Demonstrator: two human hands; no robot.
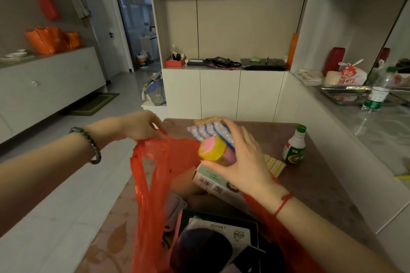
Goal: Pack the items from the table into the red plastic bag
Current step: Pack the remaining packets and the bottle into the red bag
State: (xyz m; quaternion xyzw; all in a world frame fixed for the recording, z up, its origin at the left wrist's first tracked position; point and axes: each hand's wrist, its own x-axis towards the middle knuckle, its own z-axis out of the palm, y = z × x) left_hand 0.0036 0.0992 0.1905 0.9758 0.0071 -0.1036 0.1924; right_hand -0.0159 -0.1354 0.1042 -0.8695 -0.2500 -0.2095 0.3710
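Observation:
The red plastic bag stands open on the brown table. My left hand pinches its far handle and lifts it. My right hand grips a small jar with a yellow lid and pink label, held sideways over the bag's far rim. Just below the jar lies a pale green and pink box with a barcode. Behind my right hand sits a clear pack with blue and white stripes. A white and green bottle stands at the right. Dark packets lie inside the bag.
A yellow and white carton pokes out beside my right wrist. White cabinets stand beyond the table. A grey counter on the right carries a water bottle, a metal tray and bagged food. Tiled floor lies to the left.

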